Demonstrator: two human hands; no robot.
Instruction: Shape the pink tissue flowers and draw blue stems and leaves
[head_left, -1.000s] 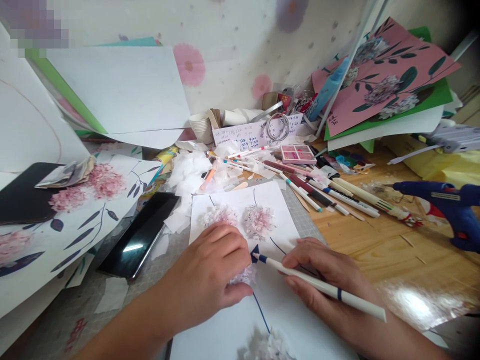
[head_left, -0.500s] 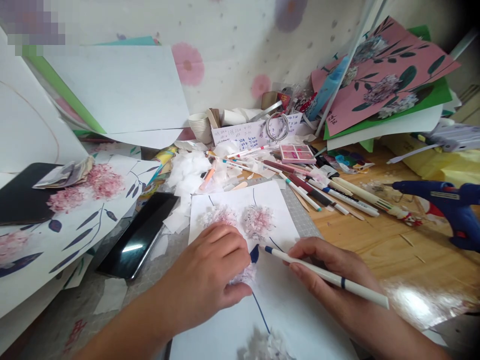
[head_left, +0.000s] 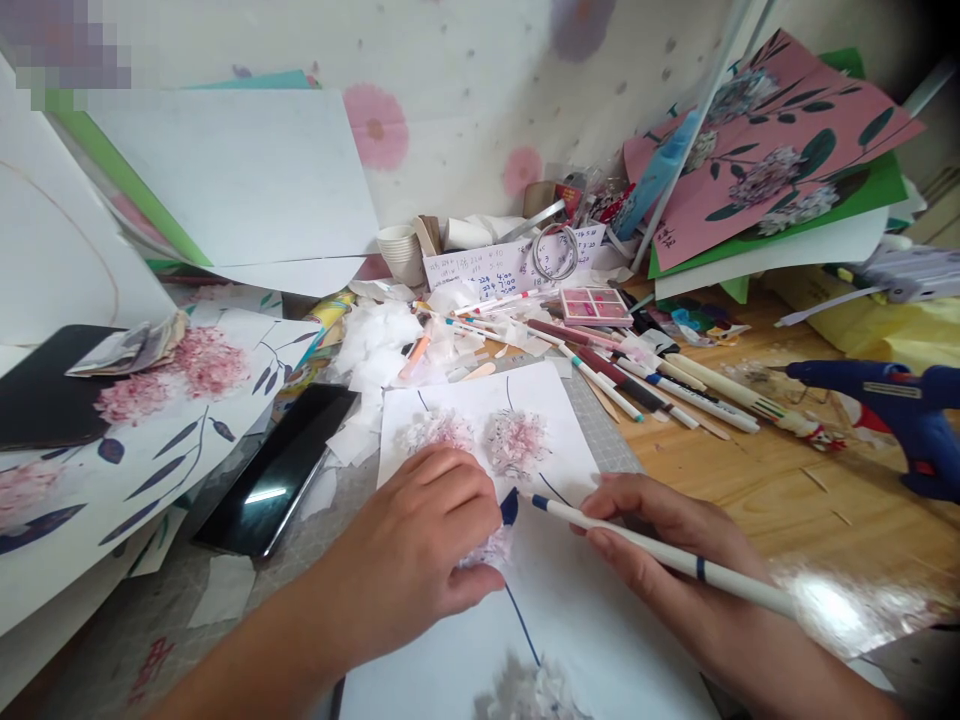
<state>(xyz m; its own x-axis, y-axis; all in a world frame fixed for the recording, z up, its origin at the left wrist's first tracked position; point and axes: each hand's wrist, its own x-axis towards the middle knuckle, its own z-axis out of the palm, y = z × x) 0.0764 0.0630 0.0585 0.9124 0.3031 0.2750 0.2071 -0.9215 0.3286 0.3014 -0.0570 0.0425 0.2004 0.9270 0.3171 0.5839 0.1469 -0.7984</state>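
Note:
A white sheet of paper (head_left: 600, 610) lies in front of me, with pink-and-white crumpled flowers (head_left: 517, 443) on it and dark blue stems drawn between them. My left hand (head_left: 427, 540) rests on the sheet with bent fingers and thumb apart, partly covering two flowers, and holds nothing. A small dark blue leaf (head_left: 510, 506) shows beside its fingers. My right hand (head_left: 660, 550) grips a white marker pen (head_left: 667, 550) with blue bands. The pen's tip points left, close to the leaf and apart from it. At the bottom edge a whitish flower (head_left: 536, 690) is partly cut off.
A black phone (head_left: 277, 470) lies left of the sheet, near another flower picture (head_left: 180, 400). White tissue scraps (head_left: 375, 335) and scattered pens (head_left: 630, 390) lie behind. A blue glue gun (head_left: 892, 400) is at the right, and a pink flower picture (head_left: 787, 150) leans behind it.
My right hand has drawn slightly to the right with the marker pen, its tip now a little farther from the leaf. My left hand has not visibly moved.

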